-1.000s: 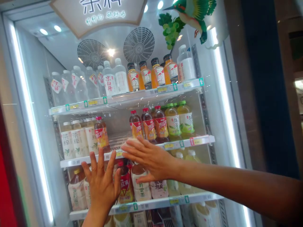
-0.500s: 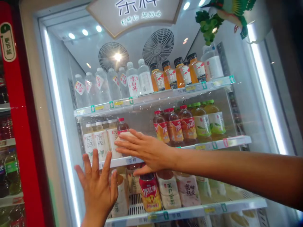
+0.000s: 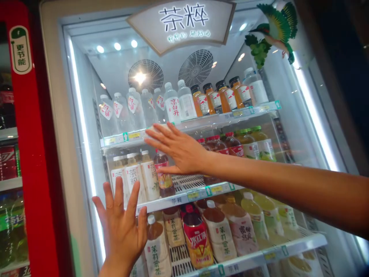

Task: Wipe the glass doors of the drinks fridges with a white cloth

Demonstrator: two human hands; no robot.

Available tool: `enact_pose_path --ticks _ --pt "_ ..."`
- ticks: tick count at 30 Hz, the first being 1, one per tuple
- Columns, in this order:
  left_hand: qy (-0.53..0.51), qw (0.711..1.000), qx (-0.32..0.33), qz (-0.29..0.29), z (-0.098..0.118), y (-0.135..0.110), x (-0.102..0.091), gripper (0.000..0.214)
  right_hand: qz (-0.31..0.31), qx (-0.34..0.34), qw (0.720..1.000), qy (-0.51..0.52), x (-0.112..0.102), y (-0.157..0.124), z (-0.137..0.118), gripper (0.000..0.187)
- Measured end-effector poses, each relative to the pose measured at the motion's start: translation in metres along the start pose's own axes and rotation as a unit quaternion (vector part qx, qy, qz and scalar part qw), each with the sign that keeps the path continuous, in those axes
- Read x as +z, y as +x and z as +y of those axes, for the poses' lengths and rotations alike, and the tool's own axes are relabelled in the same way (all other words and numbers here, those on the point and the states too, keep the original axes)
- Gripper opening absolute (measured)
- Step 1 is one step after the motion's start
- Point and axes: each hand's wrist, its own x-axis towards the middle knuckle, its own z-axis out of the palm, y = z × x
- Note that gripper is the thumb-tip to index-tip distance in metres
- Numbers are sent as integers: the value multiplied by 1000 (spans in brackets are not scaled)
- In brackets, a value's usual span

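Observation:
My left hand [image 3: 122, 223] is raised at the lower left with fingers spread, close to the glass door [image 3: 288, 127] of a drinks cooler; whether it touches the glass I cannot tell. Higher up, my right hand [image 3: 181, 150] lies flat against the glass, thumb apart from the fingers. A thin white cloth-like piece [image 3: 157, 126] shows along the upper edge of its fingers, mostly hidden beneath the hand. Behind the glass, near that hand, stand a red-capped tea bottle [image 3: 165, 181] and white-labelled bottles [image 3: 133, 175].
Several water bottles [image 3: 173, 104] and black-capped bottles [image 3: 226, 96] line the top shelf [image 3: 198, 124]. Larger bottles [image 3: 198, 242] fill the lower shelf. A lit sign [image 3: 184, 25] and a bird decoration [image 3: 276, 30] are above. On the left stands a red cooler [image 3: 37, 154].
My right hand has moved up across the glass, from middle-shelf height towards the top shelf, the white piece moving with it. My left hand stays spread. The view has tilted upward.

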Motion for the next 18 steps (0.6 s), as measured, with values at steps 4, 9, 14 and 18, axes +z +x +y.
enact_pose_path --ticks 4,9,14,18 --pt "-30 999 19 8 15 16 10 76 -6 -2 1000 -6 -4 -6 2 98" --pt "-62 998 10 13 49 36 25 74 -20 -34 999 -11 -7 -37 27 94" --pt "-88 996 21 21 90 56 42 72 8 155 987 -43 -20 -66 69 104" --pt "-94 995 32 19 128 73 58 71 -26 59 998 -25 -27 -108 79 103"
